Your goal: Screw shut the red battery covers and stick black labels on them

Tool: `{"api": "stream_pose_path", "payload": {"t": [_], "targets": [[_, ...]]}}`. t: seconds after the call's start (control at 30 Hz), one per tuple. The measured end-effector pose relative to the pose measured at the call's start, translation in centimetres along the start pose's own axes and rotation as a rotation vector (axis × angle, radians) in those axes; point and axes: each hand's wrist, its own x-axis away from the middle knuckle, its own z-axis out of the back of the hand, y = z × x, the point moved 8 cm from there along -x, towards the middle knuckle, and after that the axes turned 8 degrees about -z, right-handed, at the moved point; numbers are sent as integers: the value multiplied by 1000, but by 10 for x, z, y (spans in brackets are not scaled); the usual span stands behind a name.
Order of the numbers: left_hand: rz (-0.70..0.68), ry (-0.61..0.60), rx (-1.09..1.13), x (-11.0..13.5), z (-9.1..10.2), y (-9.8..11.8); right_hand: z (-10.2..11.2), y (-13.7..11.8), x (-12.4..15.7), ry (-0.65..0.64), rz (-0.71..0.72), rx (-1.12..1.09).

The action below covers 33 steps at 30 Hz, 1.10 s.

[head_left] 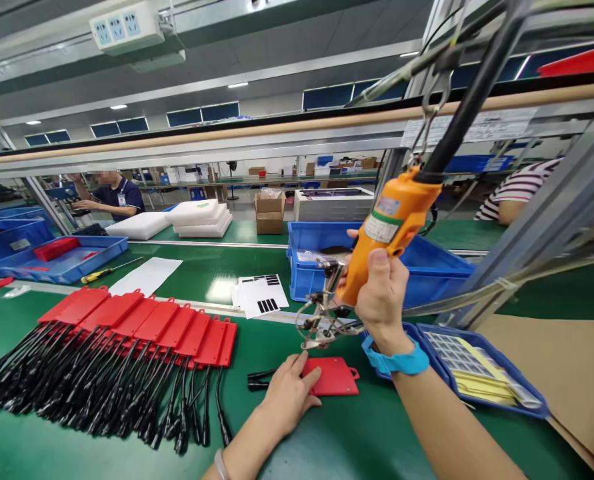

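My right hand [384, 293] is wrapped round an orange electric screwdriver [384, 227], which hangs from a hook and a black cable. A metal screw-feeding head [321, 320] with thin tubes forms its lower end, with the tip just above the near-left part of a red plastic case [334, 377]. The case lies flat on the green table, black cable ends [261, 380] sticking out at its left. Laid on the left part of this case, my left hand [291, 393] has its fingers stretched and apart. Whether the tip touches the case I cannot tell.
Finished-looking red cases [161, 323] with black cables lie in an overlapping row at left. Blue bins [427, 283] stand behind the screwdriver. A blue tray [517, 393] is at right. Printed sheets [261, 297] and a yellow screwdriver [97, 275] lie behind. A person [119, 197] sits across.
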Motion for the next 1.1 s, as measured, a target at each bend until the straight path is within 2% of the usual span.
{"api": "stream_pose_path", "payload": {"t": [0.1, 0.23, 0.4, 0.67, 0.93, 1.1], "targets": [[-15, 7, -34, 3, -5, 6, -11, -5, -1, -6, 0, -18], [-1, 25, -72, 9, -6, 3, -20, 32, 11, -40, -130, -33], [7, 31, -80, 8, -7, 0, -18, 62, 27, -52, -159, -19], [10, 47, -24, 8, -9, 0, -24, 74, 33, -83, -183, 14], [21, 44, -63, 6, -7, 0, -34, 82, 41, -127, -199, 6], [6, 73, -57, 6, -8, -1, -31, 80, 47, -94, -168, 4]]}}
